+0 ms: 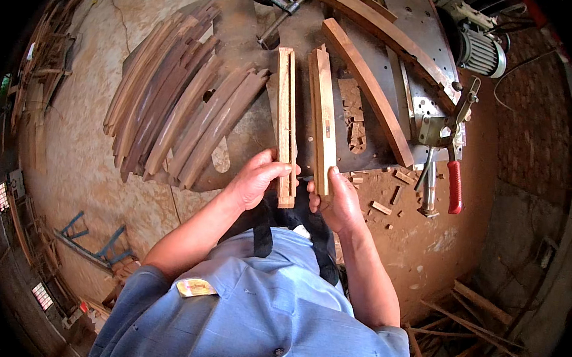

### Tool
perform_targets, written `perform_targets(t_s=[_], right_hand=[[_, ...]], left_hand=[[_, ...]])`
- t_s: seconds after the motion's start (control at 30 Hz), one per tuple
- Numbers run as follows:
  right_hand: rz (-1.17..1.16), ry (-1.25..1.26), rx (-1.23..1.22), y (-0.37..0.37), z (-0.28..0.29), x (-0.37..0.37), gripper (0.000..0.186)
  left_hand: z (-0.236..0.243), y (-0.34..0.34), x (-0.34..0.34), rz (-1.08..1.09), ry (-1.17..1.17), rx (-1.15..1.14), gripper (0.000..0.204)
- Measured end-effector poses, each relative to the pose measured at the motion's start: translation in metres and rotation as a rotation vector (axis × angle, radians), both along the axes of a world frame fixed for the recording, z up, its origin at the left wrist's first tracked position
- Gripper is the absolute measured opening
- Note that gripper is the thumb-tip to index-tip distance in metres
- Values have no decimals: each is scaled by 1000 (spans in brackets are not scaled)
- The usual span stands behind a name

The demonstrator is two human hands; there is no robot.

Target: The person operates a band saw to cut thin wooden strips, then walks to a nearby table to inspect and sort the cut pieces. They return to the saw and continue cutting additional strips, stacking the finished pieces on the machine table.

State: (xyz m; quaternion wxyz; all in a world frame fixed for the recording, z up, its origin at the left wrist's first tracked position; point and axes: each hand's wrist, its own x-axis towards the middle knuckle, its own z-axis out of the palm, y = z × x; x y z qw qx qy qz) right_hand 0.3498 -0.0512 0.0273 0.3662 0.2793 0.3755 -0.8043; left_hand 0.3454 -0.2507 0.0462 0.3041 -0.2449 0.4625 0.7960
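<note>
Left hand [257,176] grips left wood piece [286,122]. Right hand [339,199] grips right wood piece [322,118]. Best hold both 2 pieces level, ends even, side by side.

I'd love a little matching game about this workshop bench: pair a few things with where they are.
Things:
1. left wooden piece
2. right wooden piece
3. stack of curved slats
4. red-handled clamp

Places:
a. far right of the bench
b. in the left hand
c. fanned out at left
d. in the right hand

Pairs: 1-b, 2-d, 3-c, 4-a
</note>
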Motion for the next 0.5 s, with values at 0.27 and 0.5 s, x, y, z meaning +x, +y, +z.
perform_targets(t_s=[0.27, 0.5], right_hand=[[60, 58, -14, 4, 2, -2, 37], [96, 87, 158, -4, -2, 0, 32]], left_hand=[[-2, 16, 2, 6, 161, -93, 31], [-9, 27, 9, -140, 307, -799, 36]])
